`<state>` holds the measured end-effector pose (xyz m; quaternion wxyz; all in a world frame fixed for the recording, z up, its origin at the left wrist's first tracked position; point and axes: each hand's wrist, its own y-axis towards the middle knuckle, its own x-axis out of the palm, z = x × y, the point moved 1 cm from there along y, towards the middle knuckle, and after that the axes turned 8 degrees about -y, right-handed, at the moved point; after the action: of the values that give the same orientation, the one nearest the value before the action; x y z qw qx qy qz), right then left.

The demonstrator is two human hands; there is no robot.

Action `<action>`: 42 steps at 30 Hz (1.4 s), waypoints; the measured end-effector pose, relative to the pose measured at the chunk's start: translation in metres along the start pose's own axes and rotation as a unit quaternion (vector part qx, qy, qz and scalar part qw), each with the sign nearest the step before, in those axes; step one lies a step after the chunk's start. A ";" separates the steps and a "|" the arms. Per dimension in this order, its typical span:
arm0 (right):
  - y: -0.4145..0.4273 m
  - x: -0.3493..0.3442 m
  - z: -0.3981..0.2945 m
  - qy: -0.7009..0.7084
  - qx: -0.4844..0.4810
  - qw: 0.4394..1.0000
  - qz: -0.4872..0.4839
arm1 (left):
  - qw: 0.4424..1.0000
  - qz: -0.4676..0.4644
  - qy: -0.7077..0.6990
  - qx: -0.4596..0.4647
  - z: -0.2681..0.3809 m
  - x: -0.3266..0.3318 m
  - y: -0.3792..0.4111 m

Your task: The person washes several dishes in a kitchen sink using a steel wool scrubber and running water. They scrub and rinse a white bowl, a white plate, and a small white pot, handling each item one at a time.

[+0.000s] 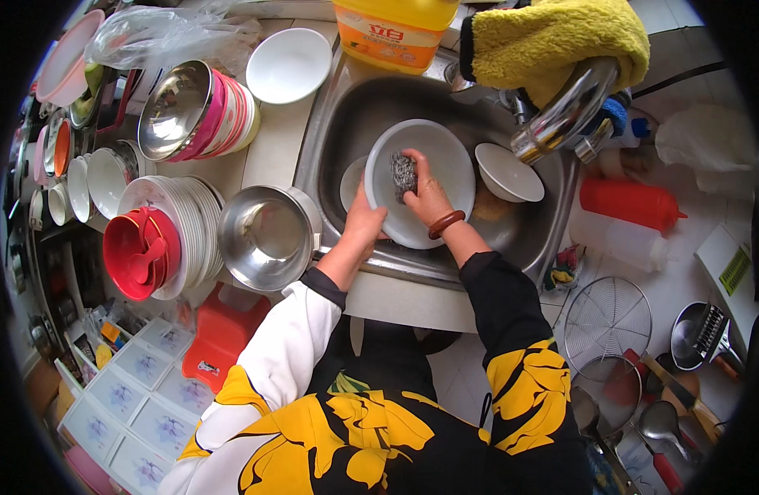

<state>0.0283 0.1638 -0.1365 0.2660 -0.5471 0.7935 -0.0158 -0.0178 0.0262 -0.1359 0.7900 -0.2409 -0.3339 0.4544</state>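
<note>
My left hand point(363, 221) grips the near left rim of a large white bowl point(444, 164), which is held tilted over a stainless steel sink point(361, 102). Inside the bowl, my right hand point(430, 197) holds a steel wool scourer point(403, 176) against the inner wall. A brown bangle circles the right wrist. Right of the large bowl, a smaller white bowl point(509, 173) leans in the sink. Another white dish point(353, 185) shows partly behind the large bowl's left side. A tan, blurred item lies under the smaller bowl.
A chrome faucet point(565, 111) draped with a yellow towel point(553, 43) overhangs the sink's far right. Left stand a steel pot point(265, 238), stacked plates point(197, 216), red bowls point(129, 253) and nested basins point(191, 111). A yellow detergent jug point(392, 31) is behind; wire strainers point(608, 318) lie right.
</note>
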 end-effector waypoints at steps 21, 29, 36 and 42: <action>0.030 0.010 0.071 -0.188 0.143 0.936 0.261 | 0.997 -0.005 0.039 0.065 -0.003 0.001 0.003; 0.007 0.040 0.061 -0.120 -0.115 0.983 -0.080 | 0.992 0.038 0.094 0.070 -0.022 -0.010 0.016; 0.018 -0.017 0.111 -0.385 0.132 0.913 -0.003 | 0.979 0.016 0.149 0.142 -0.011 0.002 0.004; 0.037 0.050 0.069 -0.132 -0.126 0.981 0.070 | 0.992 0.041 0.106 0.055 -0.007 0.000 0.004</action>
<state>0.0141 0.1529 -0.2277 0.2977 -0.5170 0.7831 0.1757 -0.0151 0.0277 -0.1431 0.8136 -0.2576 -0.2125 0.4760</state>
